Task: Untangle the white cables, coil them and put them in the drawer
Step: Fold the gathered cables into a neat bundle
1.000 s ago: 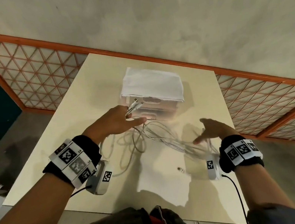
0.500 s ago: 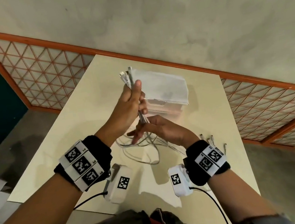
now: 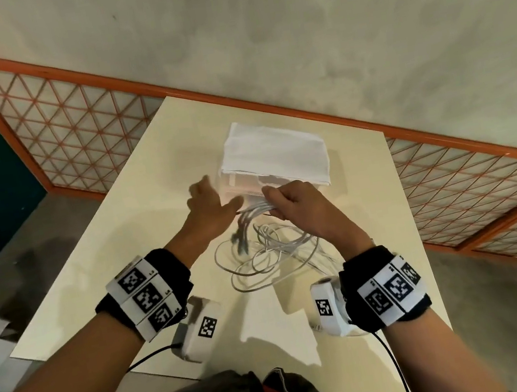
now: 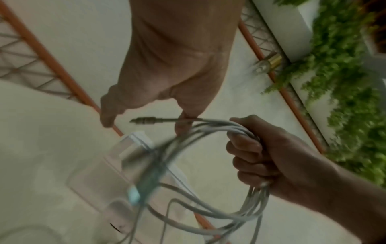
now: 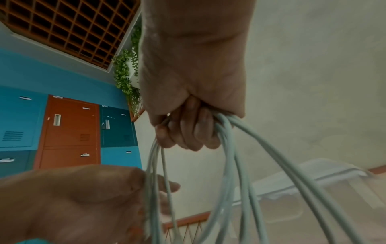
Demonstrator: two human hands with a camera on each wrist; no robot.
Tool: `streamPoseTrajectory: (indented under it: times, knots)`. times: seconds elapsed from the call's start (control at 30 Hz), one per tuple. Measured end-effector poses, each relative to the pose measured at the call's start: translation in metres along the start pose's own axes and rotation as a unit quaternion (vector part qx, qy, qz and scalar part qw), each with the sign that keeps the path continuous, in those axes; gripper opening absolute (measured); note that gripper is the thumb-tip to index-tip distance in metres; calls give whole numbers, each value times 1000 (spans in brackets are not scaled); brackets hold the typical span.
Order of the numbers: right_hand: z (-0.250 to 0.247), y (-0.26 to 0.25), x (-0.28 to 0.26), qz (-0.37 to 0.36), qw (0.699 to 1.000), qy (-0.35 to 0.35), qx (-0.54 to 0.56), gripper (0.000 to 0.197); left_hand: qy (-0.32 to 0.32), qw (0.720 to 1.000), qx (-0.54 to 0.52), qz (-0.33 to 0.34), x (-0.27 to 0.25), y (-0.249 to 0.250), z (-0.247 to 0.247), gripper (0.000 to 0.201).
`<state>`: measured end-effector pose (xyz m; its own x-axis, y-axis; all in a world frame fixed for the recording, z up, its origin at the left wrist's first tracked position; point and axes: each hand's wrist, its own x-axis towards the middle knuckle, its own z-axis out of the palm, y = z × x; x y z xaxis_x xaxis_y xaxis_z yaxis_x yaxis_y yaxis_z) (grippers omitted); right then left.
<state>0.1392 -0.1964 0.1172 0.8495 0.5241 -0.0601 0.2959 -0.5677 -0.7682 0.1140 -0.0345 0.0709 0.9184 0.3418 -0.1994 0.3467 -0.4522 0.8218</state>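
Observation:
Several white cables [image 3: 273, 251] hang in loose loops above the cream table [image 3: 144, 256]. My right hand [image 3: 280, 204] grips them as one bundle just in front of the small translucent drawer unit [image 3: 238, 187]. In the right wrist view its fingers [image 5: 188, 132] are curled tight round the cables [image 5: 227, 165]. My left hand [image 3: 212, 196] is spread beside the bundle on the left and holds nothing. In the left wrist view a metal plug end [image 4: 144, 120] sticks out past one left fingertip [image 4: 183, 127]. Other plug ends are blurred.
A folded white cloth [image 3: 274, 155] lies on top of the drawer unit. An orange lattice railing [image 3: 67, 125] and a concrete floor lie beyond the table's far edge. Blue and orange lockers [image 5: 69, 132] stand to the left.
The left hand, which held the cable ends raised, has let go and spread open. The right hand has taken the bundle in a fist, and both hands have moved toward the drawer unit.

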Motion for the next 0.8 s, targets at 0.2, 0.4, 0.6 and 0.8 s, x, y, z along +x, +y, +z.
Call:
streamPoseTrajectory:
  times: [0.2, 0.4, 0.6, 0.8]
  knots:
    - [-7, 2, 6, 22, 999, -26, 3, 50, -184, 968, -92, 144, -28, 19, -3, 63]
    - [-19, 13, 5, 27, 990, -15, 136, 56, -230, 930, -255, 130, -28, 20, -9, 46]
    - [17, 36, 2, 62, 947, -17, 314, 54, -202, 886, -400, 114, -16, 28, -19, 43]
    - [23, 13, 1, 95, 928, 57, 355, 50, -168, 933, -271, 169, -25, 17, 4, 31]
